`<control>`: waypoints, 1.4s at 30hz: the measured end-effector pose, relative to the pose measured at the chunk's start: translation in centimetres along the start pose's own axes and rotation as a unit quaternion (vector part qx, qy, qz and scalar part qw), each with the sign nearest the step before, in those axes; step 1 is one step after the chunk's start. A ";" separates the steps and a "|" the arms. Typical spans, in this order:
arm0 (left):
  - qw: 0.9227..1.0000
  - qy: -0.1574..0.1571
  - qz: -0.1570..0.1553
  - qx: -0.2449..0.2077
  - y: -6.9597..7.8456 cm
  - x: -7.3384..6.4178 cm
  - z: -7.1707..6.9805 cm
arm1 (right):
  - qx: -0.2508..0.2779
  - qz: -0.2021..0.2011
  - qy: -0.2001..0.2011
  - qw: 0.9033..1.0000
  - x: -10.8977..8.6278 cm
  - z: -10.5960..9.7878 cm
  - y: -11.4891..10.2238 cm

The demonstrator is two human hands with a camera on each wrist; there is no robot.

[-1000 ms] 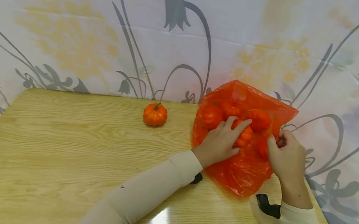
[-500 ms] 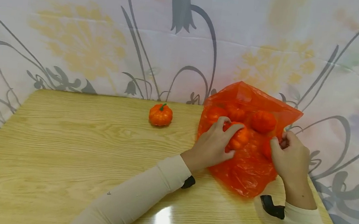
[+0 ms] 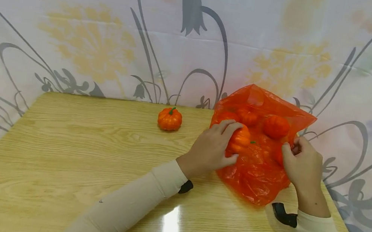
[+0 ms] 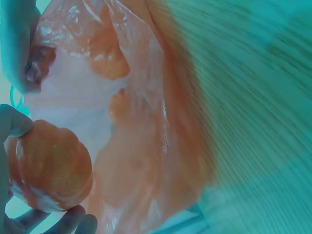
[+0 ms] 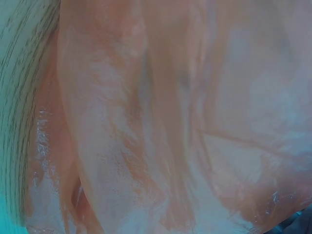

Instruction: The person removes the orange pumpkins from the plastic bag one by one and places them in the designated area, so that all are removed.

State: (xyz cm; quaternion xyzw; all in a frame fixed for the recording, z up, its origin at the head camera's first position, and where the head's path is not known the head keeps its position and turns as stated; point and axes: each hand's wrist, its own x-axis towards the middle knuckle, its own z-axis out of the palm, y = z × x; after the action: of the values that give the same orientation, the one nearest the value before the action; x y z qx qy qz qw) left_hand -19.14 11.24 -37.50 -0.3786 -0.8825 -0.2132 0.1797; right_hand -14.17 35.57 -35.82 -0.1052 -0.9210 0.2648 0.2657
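My left hand [image 3: 207, 147] grips a small orange pumpkin [image 3: 239, 140] with a green stem, above the left part of a red plastic bag [image 3: 257, 186]. In the left wrist view, thumb and fingers curl round that pumpkin [image 4: 52, 165]. At the bag's right side, my right hand [image 3: 303, 163] pinches the bunched plastic of its edge. Several more pumpkins [image 3: 276, 126] show through the thin film. Only wrinkled bag plastic [image 5: 161, 122] fills most of the right wrist view; the right fingers are hidden there.
Another orange pumpkin [image 3: 170, 119] stands by itself near the back edge of the wooden table [image 3: 84, 139], left of the bag. A flower-patterned cloth [image 3: 112, 40] hangs behind the table and along its right side. Black wrist mounts [image 3: 284, 216] stick out by both sleeves.
My left hand has moved a little left and toward me, bringing the pumpkin with it, and its green stem now shows. The right hand keeps its hold on the bag. The head view has shifted slightly.
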 end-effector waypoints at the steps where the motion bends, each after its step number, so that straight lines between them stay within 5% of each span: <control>1: 1.000 0.004 -0.001 -0.002 -0.2 -0.2 -0.2 | 0.000 0.001 -0.003 1.000 0.0 0.0 0.0; 19: 0.994 0.045 -0.075 -0.062 -5.3 -4.3 -3.0 | -0.003 -0.004 -0.012 1.000 0.0 0.1 -0.1; 29: 0.990 0.088 -0.107 -0.027 -8.1 -6.3 -4.2 | -0.002 -0.007 -0.011 1.000 0.0 0.1 0.1; 42: 0.974 0.123 -0.156 -0.104 -12.5 -9.3 -6.0 | -0.003 -0.003 -0.012 1.000 0.0 0.2 -0.1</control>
State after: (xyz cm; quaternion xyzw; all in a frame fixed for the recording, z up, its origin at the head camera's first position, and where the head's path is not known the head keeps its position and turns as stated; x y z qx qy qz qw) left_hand -21.45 -5.07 -39.90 -0.2236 -0.8749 -0.3744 0.2109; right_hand -14.31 35.41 -35.92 -0.1006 -0.9251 0.2625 0.2554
